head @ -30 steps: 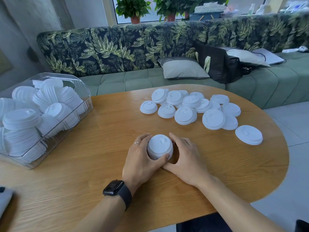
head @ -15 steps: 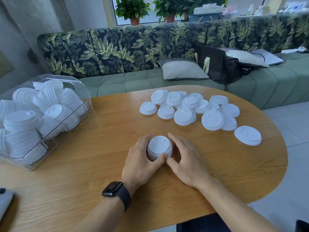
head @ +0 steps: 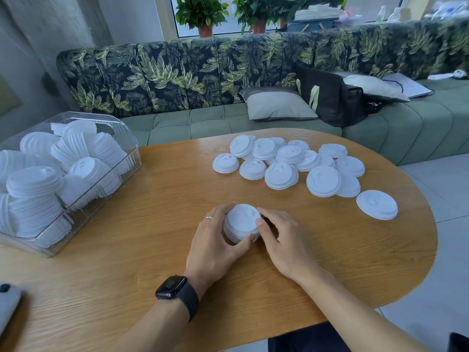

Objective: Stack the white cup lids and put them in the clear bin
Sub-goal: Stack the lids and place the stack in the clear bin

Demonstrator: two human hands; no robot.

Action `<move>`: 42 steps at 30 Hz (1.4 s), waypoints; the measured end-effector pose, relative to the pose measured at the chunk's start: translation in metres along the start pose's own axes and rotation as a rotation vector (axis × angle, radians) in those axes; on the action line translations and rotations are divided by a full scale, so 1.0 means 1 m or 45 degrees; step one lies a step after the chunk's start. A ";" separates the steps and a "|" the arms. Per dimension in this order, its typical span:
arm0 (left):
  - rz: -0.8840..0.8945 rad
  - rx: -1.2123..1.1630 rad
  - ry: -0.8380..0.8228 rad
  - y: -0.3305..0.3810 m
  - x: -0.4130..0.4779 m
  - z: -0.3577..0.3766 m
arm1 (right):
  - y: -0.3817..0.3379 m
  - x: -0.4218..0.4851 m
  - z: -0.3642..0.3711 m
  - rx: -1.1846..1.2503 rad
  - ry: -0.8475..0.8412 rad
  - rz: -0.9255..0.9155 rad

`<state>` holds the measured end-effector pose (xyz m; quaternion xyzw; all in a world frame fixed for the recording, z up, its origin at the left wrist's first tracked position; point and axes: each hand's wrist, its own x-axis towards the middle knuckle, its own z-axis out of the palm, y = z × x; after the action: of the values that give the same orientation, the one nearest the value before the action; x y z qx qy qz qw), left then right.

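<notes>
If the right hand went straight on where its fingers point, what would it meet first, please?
The right hand would meet the lid stack, which its fingertips touch; beyond, probably the left hand.

This looks like a café-style lounge corner. A long banquette sofa with a palm-leaf back and green seat runs from ten to two o'clock behind an oval wooden table. Potted plants line the window ledge at twelve. Disposable white cup lids lie heaped at one o'clock.
</notes>
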<state>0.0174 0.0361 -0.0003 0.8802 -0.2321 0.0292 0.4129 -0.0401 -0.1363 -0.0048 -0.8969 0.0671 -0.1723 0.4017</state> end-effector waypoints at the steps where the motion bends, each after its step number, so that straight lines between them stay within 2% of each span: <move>1: 0.002 -0.002 0.005 0.000 0.000 0.000 | 0.000 0.000 0.000 0.003 -0.001 -0.001; 15: 0.086 0.140 0.028 0.000 -0.002 0.000 | -0.003 -0.002 -0.003 -0.034 0.016 -0.025; 31: 0.049 0.178 -0.050 -0.004 -0.004 0.003 | 0.002 0.001 0.002 -0.093 0.049 -0.029; 42: 0.029 0.245 -0.024 -0.006 -0.002 0.006 | 0.004 0.001 0.003 -0.112 0.048 -0.041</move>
<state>0.0171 0.0359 -0.0095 0.9133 -0.2423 0.0478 0.3240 -0.0385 -0.1374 -0.0095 -0.9112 0.0679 -0.1925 0.3578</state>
